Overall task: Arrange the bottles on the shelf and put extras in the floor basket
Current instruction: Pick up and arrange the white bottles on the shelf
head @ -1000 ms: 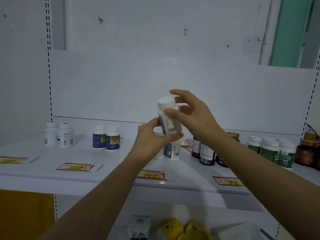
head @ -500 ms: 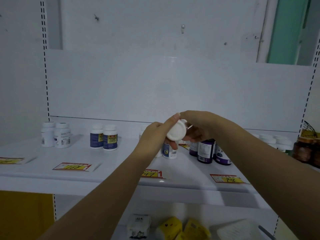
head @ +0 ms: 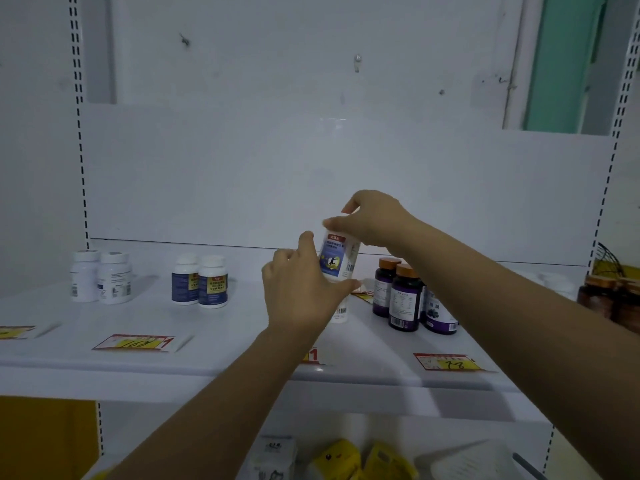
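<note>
Shelf [head: 242,341]: white, across mid-scene; bottle groups stand along it from left to right.
Left hand [head: 298,299]: I see it wrapped round the lower body of the held bottle.
Right hand [head: 374,220]: fingertips pinch the cap from above.
Purple bottles [head: 401,299]: standing just right of the hands.
Held bottle [head: 337,258]: centre, upright, clear of the shelf, over a partly hidden white bottle [head: 339,311].
Change: half a second ago its cap pointed at me; now the blue label faces forward.
Meaning: I judge it faced and ready to set down; the floor basket is out of view.
</note>
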`<state>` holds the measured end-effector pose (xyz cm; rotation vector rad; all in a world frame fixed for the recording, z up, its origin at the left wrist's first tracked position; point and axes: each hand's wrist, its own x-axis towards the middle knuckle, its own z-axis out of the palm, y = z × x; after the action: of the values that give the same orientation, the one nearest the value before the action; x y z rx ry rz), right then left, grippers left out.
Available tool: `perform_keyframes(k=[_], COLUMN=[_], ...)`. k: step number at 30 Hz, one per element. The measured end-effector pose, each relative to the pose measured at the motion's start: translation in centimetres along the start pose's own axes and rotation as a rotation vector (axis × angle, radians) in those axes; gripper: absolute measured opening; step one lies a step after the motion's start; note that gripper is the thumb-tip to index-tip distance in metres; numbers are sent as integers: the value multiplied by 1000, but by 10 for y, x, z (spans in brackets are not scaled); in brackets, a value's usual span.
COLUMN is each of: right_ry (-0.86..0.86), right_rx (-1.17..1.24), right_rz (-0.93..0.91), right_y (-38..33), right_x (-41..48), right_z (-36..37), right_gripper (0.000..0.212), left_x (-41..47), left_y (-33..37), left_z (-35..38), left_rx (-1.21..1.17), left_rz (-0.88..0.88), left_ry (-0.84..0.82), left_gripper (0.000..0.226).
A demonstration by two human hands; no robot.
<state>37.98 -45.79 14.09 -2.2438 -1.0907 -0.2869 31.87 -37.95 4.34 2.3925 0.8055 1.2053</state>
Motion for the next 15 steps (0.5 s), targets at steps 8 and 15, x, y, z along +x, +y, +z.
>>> perform_keyframes(k=[8,15], right_ry=[73,147], right_rx=[288,285], right_rz=[-193,-241], right_y=[-2,5], right_x=[32,69], right_z=[5,21], right_gripper=[28,32], left_x=[6,6], left_y=[-55,-115], left_z=[-13,-14], left_rx=[281,496], left_rz=[76,22], left_ry=[-119,-433], left_gripper=[70,52])
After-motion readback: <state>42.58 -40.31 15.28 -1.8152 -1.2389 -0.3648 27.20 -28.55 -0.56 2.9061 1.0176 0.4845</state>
